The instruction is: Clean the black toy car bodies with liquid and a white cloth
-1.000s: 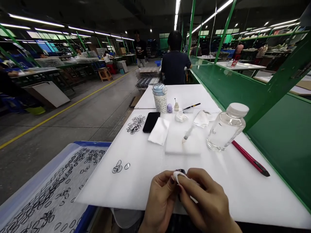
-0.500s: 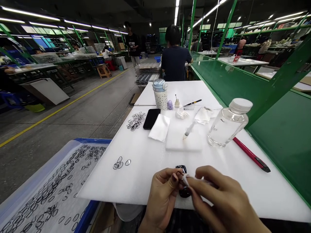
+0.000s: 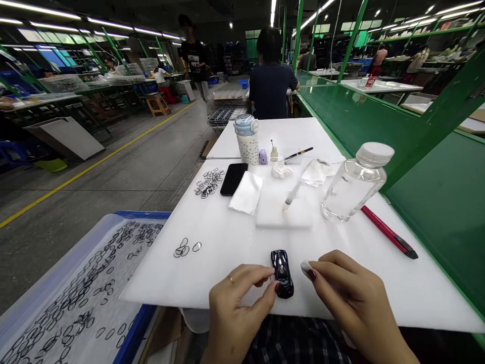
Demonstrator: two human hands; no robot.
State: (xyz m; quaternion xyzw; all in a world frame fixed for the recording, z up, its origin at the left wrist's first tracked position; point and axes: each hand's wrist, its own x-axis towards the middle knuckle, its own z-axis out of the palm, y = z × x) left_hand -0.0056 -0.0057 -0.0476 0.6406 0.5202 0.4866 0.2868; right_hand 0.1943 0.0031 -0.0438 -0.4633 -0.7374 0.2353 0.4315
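A glossy black toy car (image 3: 282, 273) lies on the white table near its front edge. My left hand (image 3: 244, 298) is at the car's left side, thumb and forefinger apart at its edge; whether a small part sits between them is too small to tell. To the right of the car, my right hand (image 3: 350, 296) pinches a small wad of white cloth (image 3: 306, 268) between thumb and forefinger. Beyond the car is a white foam block (image 3: 284, 220) with a pen-like tool (image 3: 291, 196) resting on it.
A clear bottle (image 3: 354, 184) and a red cutter (image 3: 390, 232) are at the right. Black rings (image 3: 182, 248) lie at the left, near a phone (image 3: 234, 179) and folded cloth (image 3: 247, 192). A blue-edged tray (image 3: 132, 333) stands lower left. Two people are ahead.
My hands have moved apart. The right one has drawn away to the right with the white cloth, the left has opened and shifted left, and the black car is now uncovered.
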